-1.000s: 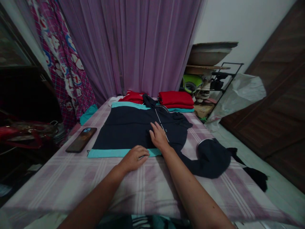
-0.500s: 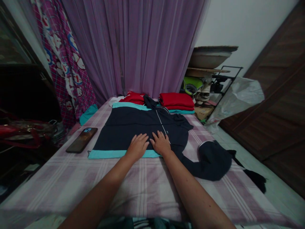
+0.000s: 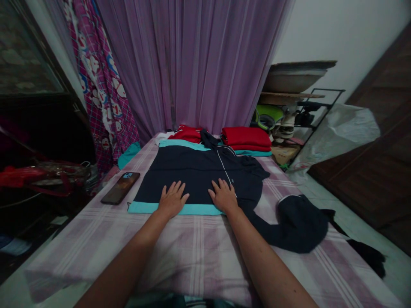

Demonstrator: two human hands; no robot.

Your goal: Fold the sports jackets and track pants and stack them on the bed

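A dark navy jacket (image 3: 189,171) with turquoise side bands and white piping lies spread sideways, its collar and sleeves to the right. My left hand (image 3: 172,199) rests flat on its near edge, fingers spread over the navy cloth and the turquoise band. Further right, my right hand (image 3: 224,196) also lies flat on the jacket, beside the white piping, fingers apart. Toward me on the right, one sleeve curls round on the cloth. Neither hand grips the fabric.
A plaid cloth (image 3: 180,248) covers the table. Left of the jacket lies a phone (image 3: 120,188). Folded red clothes (image 3: 245,137) are stacked at the back, before a purple curtain (image 3: 199,64). A shelf with basins (image 3: 295,79) and a white plastic bag (image 3: 346,132) stand at right.
My left hand has slid left along the jacket, away from my right hand, with its fingers spreading wider. My right hand stays near the piping. The view has shifted slightly left.
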